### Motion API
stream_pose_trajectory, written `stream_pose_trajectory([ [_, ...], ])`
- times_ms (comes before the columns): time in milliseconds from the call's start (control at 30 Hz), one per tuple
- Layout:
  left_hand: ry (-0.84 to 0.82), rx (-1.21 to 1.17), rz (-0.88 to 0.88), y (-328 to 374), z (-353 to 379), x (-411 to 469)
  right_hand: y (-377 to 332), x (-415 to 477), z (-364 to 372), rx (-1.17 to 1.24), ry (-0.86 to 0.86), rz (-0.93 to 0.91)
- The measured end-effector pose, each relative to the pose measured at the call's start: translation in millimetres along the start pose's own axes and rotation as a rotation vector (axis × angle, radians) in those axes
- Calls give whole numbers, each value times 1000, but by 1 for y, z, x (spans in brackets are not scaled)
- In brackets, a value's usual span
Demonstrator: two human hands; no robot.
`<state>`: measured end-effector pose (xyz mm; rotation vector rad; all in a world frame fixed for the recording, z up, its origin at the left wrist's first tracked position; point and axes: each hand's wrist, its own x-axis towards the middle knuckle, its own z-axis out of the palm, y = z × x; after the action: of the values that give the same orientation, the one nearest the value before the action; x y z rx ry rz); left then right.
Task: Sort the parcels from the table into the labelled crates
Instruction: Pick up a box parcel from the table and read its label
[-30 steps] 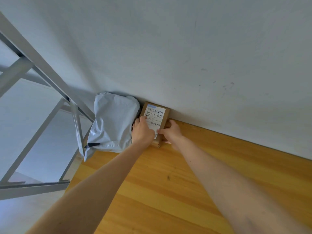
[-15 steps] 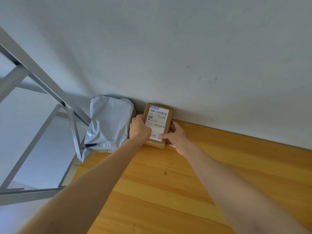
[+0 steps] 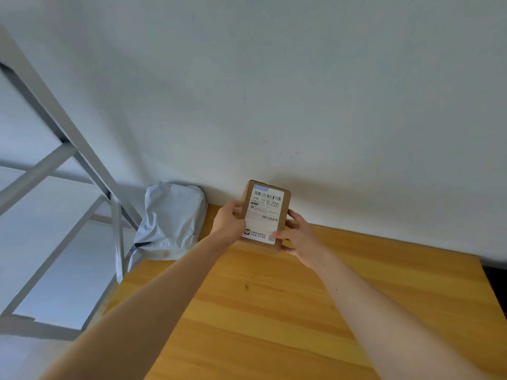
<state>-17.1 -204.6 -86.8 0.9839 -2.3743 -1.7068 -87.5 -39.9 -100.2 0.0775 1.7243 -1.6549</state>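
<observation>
Mailer bag [image 3: 171, 220] left of box [image 3: 264, 212]

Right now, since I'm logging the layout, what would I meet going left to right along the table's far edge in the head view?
Metal frame → grey mailer bag → left hand → cardboard box → right hand.

The brown cardboard box's [image 3: 286, 205] white label [image 3: 264, 215] carries print too small to read. The left hand [image 3: 229, 222] covers the box's left edge. A dark object [image 3: 497, 286] beyond the wooden table's [image 3: 274, 311] right edge is cut off.
</observation>
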Motion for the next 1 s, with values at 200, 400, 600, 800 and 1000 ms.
stream_pose_trajectory([
  [200, -11, -116, 120, 26, 8, -58, -11, -55, -28, -13, 19, -182],
  [400, 37, -176, 233, 43, 21, -128, -10, -123, -60, -49, 13, -346],
  [600, 67, -174, 279, 52, 40, -201, -2, -187, -83, -71, -6, -434],
  [800, 80, -205, 295, 50, 49, -264, 19, -242, -97, -53, -36, -473],
  [1000, 47, -216, 306, 48, 60, -307, 34, -288, -113, -68, 0, -492],
])
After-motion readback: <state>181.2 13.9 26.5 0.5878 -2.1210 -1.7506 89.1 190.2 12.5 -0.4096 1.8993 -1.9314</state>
